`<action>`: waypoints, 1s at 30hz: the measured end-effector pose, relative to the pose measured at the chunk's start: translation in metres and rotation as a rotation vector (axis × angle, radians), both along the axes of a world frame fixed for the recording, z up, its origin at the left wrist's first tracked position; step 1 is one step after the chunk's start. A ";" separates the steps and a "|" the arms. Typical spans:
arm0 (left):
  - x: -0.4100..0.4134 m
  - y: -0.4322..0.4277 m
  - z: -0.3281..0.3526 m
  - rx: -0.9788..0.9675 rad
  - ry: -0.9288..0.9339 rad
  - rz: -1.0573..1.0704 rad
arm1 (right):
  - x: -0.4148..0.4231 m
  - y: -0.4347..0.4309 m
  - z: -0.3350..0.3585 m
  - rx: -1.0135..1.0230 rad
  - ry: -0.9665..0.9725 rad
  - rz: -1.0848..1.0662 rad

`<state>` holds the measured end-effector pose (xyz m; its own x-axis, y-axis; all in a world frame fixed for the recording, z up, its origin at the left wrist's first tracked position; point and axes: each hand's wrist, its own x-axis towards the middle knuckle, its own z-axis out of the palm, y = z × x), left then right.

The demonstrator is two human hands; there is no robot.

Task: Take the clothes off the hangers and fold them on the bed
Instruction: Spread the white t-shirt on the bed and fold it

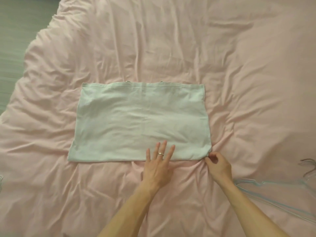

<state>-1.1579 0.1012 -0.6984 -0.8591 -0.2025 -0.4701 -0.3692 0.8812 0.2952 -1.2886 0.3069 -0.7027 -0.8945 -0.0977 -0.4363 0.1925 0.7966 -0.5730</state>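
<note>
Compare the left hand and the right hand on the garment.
The left hand lies flat, fingers spread, on the near edge of the pale garment; the right hand is curled, pinching its near right corner. The left hand wears a ring; the right hand shows none. Both touch the garment.

pink bed (171,40), folded pale garment (140,120), hangers (266,189)

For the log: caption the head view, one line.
Left hand flat on the near edge of a pale garment on the pink bed, right hand pinching its near right corner.
</note>
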 end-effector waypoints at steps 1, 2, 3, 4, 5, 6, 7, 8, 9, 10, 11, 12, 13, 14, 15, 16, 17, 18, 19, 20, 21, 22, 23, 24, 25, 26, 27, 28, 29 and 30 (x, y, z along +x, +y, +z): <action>-0.007 0.009 -0.005 -0.004 -0.022 -0.035 | -0.003 0.006 -0.003 0.007 0.021 0.032; -0.013 0.017 -0.009 0.009 -0.065 -0.035 | -0.006 0.015 -0.005 0.025 0.036 0.065; -0.016 0.019 -0.012 0.009 -0.102 -0.023 | -0.009 0.025 -0.007 0.055 0.047 0.087; -0.016 0.019 -0.015 -0.008 -0.116 -0.016 | -0.011 0.033 -0.008 0.085 0.060 0.094; -0.018 0.021 -0.017 -0.021 -0.132 -0.004 | -0.014 0.043 -0.008 0.110 0.065 0.081; -0.016 0.019 -0.020 -0.025 -0.148 0.009 | -0.014 0.048 -0.008 0.125 0.066 0.068; -0.022 0.023 -0.018 -0.033 -0.160 0.021 | -0.018 0.054 -0.007 0.138 0.047 0.069; -0.025 0.027 -0.016 -0.052 -0.167 0.030 | -0.020 0.056 -0.005 0.144 0.021 0.095; -0.033 0.035 -0.013 -0.082 -0.171 0.043 | -0.022 0.057 -0.003 0.128 -0.001 0.138; -0.040 0.044 -0.010 -0.101 -0.186 0.057 | -0.023 0.054 0.000 0.100 -0.024 0.178; -0.045 0.052 -0.007 -0.110 -0.206 0.061 | -0.023 0.047 0.002 0.062 -0.047 0.199; -0.050 0.061 -0.005 -0.107 -0.203 0.049 | -0.023 0.041 0.004 0.018 -0.074 0.193; -0.055 0.070 -0.005 -0.105 -0.174 0.023 | -0.023 0.038 0.003 -0.022 -0.086 0.187; -0.060 0.079 -0.006 -0.106 -0.122 -0.003 | -0.024 0.036 0.001 -0.048 -0.077 0.190; -0.064 0.087 -0.009 -0.106 -0.081 -0.032 | -0.024 0.034 -0.001 -0.048 -0.072 0.192; -0.069 0.094 -0.012 -0.110 -0.037 -0.064 | -0.026 0.033 -0.002 -0.040 -0.089 0.173; -0.075 0.099 -0.014 -0.115 -0.003 -0.089 | -0.031 0.032 -0.003 -0.039 -0.113 0.124; -0.083 0.103 -0.013 -0.119 0.021 -0.107 | -0.036 0.030 -0.001 -0.044 -0.124 0.059; -0.091 0.106 -0.012 -0.133 0.031 -0.115 | -0.043 0.028 0.002 -0.057 -0.098 -0.001; -0.098 0.110 -0.011 -0.152 0.027 -0.115 | -0.052 0.025 0.005 -0.077 -0.065 -0.038; -0.106 0.113 -0.012 -0.177 0.024 -0.116 | -0.063 0.020 0.009 -0.087 -0.057 -0.052; -0.111 0.116 -0.013 -0.206 0.030 -0.124 | -0.075 0.012 0.015 -0.101 -0.083 -0.060; -0.117 0.119 -0.016 -0.219 0.040 -0.140 | -0.092 0.003 0.019 -0.124 -0.128 -0.067; -0.121 0.122 -0.018 -0.234 0.072 -0.158 | -0.109 -0.007 0.021 -0.163 -0.179 -0.080; -0.124 0.124 -0.020 -0.253 0.116 -0.176 | -0.127 -0.018 0.021 -0.207 -0.239 -0.090; -0.124 0.125 -0.021 -0.279 0.168 -0.173 | -0.143 -0.030 0.019 -0.251 -0.299 -0.088; -0.124 0.125 -0.019 -0.303 0.225 -0.152 | -0.157 -0.041 0.019 -0.309 -0.356 -0.099; -0.124 0.124 -0.017 -0.301 0.262 -0.136 | -0.168 -0.049 0.015 -0.369 -0.418 -0.118; -0.121 0.122 -0.015 -0.280 0.283 -0.105 | -0.175 -0.060 0.013 -0.423 -0.474 -0.130; -0.117 0.121 -0.012 -0.230 0.298 -0.062 | -0.180 -0.070 0.014 -0.457 -0.520 -0.135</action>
<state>-1.2746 0.2218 -0.7108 -0.9651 -0.2172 -0.1462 -0.2411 0.9549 0.1731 -1.4690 0.2372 -0.6891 -0.5983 -0.2760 -0.7523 0.6122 0.4483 -0.6514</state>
